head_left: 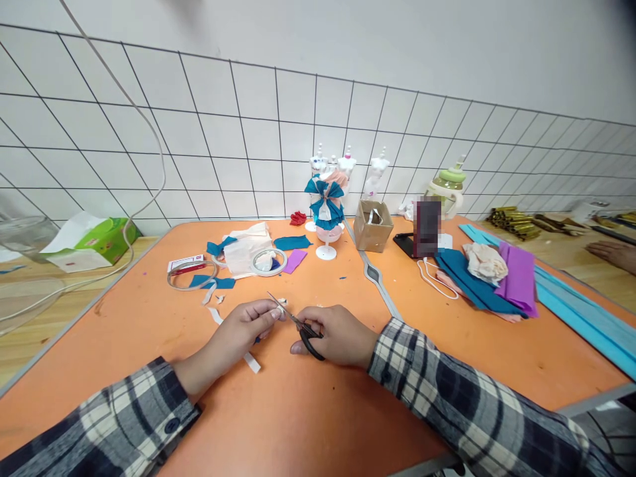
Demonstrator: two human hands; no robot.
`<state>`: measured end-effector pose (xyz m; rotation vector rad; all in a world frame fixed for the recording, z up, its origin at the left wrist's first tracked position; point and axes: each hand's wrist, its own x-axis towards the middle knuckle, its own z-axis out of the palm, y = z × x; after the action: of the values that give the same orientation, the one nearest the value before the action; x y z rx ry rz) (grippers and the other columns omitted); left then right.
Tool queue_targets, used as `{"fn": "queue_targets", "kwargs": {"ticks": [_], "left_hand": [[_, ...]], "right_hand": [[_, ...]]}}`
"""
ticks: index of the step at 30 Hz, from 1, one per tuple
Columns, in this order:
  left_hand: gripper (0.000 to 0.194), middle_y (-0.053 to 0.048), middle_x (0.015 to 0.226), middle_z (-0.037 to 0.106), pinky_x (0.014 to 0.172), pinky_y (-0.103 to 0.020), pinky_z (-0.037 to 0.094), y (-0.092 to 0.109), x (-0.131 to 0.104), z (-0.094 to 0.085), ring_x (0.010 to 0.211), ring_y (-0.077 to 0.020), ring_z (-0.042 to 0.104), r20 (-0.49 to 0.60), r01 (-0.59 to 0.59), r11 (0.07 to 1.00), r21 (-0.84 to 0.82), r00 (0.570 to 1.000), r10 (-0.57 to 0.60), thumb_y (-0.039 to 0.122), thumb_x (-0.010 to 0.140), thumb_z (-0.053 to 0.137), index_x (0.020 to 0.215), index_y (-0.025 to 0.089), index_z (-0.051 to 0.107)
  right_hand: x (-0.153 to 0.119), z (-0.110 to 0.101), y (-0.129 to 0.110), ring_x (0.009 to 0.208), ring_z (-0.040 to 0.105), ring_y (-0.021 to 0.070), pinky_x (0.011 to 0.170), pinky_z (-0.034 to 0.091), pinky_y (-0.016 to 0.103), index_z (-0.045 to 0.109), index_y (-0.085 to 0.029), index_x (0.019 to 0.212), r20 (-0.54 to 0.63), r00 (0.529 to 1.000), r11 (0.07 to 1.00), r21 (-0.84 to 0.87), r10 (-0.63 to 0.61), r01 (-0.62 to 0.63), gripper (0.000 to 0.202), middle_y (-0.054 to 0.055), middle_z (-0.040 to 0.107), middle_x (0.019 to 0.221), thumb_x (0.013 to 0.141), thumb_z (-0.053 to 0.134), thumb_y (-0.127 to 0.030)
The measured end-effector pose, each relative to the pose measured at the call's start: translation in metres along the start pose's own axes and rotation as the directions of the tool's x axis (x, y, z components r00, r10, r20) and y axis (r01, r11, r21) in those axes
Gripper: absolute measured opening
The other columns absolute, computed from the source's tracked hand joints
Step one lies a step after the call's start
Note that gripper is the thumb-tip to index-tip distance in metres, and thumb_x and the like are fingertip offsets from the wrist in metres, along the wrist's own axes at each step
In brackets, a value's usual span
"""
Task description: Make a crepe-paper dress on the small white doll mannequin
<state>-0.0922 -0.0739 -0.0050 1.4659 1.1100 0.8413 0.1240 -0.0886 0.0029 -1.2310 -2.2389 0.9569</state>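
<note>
Well, far left of the scissors (300,324) sits a green packet (110,242); nearer them lies a red-and-white box (186,265), its print too small to read. At their tips, the left hand's (247,326) grip pinches a small white scrap (281,307). The right hand's (340,334) grip is closed around their black handles (312,343). Beyond them stands a teal-bowed figure (326,204); far right, a purple sheet (519,278) rests on the table (308,424).

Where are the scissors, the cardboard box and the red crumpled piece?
Scissors (312,343): head view, on the black handle.
Cardboard box (372,234): head view, on its front side.
Red crumpled piece (298,218): head view, on its middle.
</note>
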Motion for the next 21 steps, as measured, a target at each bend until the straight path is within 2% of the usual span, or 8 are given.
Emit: {"fn": "queue_targets", "kwargs": {"ticks": [2,4,7,9,11,14,17,21], "left_hand": [[0.029,0.004,0.051,0.047,0.045,-0.022,0.028,-0.004,0.001,-0.001,0.048,-0.0114,0.036,-0.019,-0.017,1.0,-0.006,1.0,0.017,0.047,0.08,0.067,0.075,0.019,0.07],[0.028,0.001,0.057,0.056,0.05,-0.023,0.035,-0.007,0.003,-0.002,0.052,-0.0131,0.044,-0.053,-0.024,0.999,-0.049,0.998,0.021,0.047,0.083,0.066,0.077,0.019,0.071],[0.025,-0.007,0.091,0.071,0.074,-0.029,0.047,-0.01,0.004,-0.003,0.082,-0.0207,0.061,-0.086,-0.044,0.987,-0.156,0.996,0.03,0.045,0.084,0.067,0.09,0.021,0.075],[0.025,-0.009,0.114,0.069,0.087,-0.031,0.045,-0.009,0.004,-0.003,0.107,-0.0248,0.058,-0.094,-0.049,0.976,-0.211,0.995,0.029,0.044,0.084,0.069,0.094,0.023,0.076],[0.025,-0.009,0.123,0.065,0.085,-0.03,0.046,-0.007,0.003,-0.003,0.113,-0.0255,0.056,-0.107,-0.043,0.969,-0.244,0.994,0.018,0.045,0.083,0.07,0.092,0.023,0.077],[0.028,-0.006,0.102,0.069,0.067,-0.028,0.045,-0.003,-0.001,-0.002,0.088,-0.022,0.061,-0.098,-0.005,0.959,-0.284,0.995,-0.024,0.047,0.08,0.072,0.094,0.023,0.077],[0.033,-0.001,0.072,0.064,0.059,-0.027,0.04,-0.003,-0.004,0.0,0.068,-0.018,0.055,-0.011,0.074,0.935,-0.346,0.996,-0.083,0.048,0.079,0.073,0.1,0.023,0.076],[0.035,-0.001,0.075,0.063,0.066,-0.027,0.041,-0.006,-0.005,0.001,0.07,-0.0168,0.053,0.041,0.087,0.92,-0.382,0.996,-0.077,0.045,0.082,0.072,0.108,0.022,0.074]], "right_hand": [[0.001,0.0,0.003,0.059,0.044,0.0093,0.055,0.029,0.021,0.062,-0.023,0.089,-0.011,1.0,1.0,-0.002,0.006,-0.006,0.029,-0.007,0.051,0.065,0.076,0.076,-0.045],[0.003,-0.004,0.005,0.062,0.049,0.0104,0.057,0.031,0.021,0.061,-0.024,0.102,-0.051,0.998,0.999,-0.012,0.043,-0.043,0.037,-0.006,0.056,0.07,0.075,0.077,-0.045],[0.006,-0.015,0.009,0.07,0.056,0.0139,0.059,0.032,0.023,0.056,-0.023,0.114,-0.186,0.975,0.977,-0.153,0.12,-0.149,0.051,-0.002,0.063,0.08,0.073,0.077,-0.046],[0.007,-0.024,0.012,0.077,0.058,0.0174,0.06,0.03,0.025,0.059,-0.022,0.104,-0.244,0.962,0.922,-0.329,0.124,-0.202,0.045,0.001,0.064,0.085,0.074,0.076,-0.05],[0.008,-0.03,0.015,0.083,0.058,0.0204,0.06,0.029,0.026,0.061,-0.021,0.091,-0.257,0.96,0.852,-0.472,0.114,-0.227,0.039,0.006,0.064,0.091,0.074,0.074,-0.054],[0.01,-0.031,0.022,0.083,0.058,0.0207,0.059,0.028,0.026,0.061,-0.021,0.093,-0.256,0.955,0.835,-0.486,0.147,-0.259,0.039,0.007,0.063,0.096,0.075,0.073,-0.054],[0.014,-0.028,0.032,0.074,0.057,0.0182,0.057,0.028,0.025,0.055,-0.021,0.108,-0.204,0.943,0.902,-0.296,0.262,-0.314,0.051,0.003,0.064,0.085,0.07,0.078,-0.046],[0.017,-0.029,0.04,0.067,0.053,0.0144,0.055,0.029,0.023,0.056,-0.02,0.1,-0.147,0.94,0.931,-0.154,0.309,-0.331,0.049,-0.001,0.062,0.079,0.062,0.083,-0.033]]}}
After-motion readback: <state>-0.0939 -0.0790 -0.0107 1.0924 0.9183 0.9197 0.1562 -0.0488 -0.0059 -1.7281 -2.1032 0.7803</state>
